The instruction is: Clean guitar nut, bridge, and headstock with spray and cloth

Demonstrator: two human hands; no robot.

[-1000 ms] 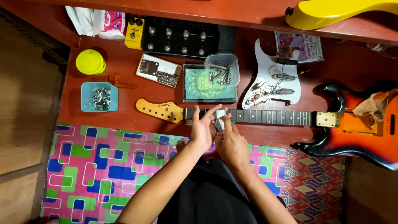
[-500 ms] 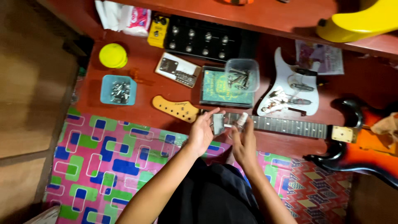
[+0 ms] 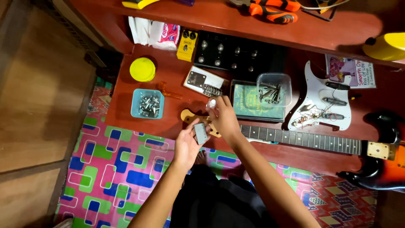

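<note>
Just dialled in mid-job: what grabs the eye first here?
The two hands at centre: the left hand holds a small grey block, the right hand a little white-capped bottle, above the guitar neck lying across the red floor. Beyond it sit a white pickguard and a blue tub of screws.

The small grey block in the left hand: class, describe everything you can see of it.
The small grey block is flat, rectangular and matt grey, possibly foam or rubber, though its material is unclear. The left hand holds it tilted between thumb and fingers, above the guitar headstock. The right hand, beside it, holds a small white bottle.
</note>
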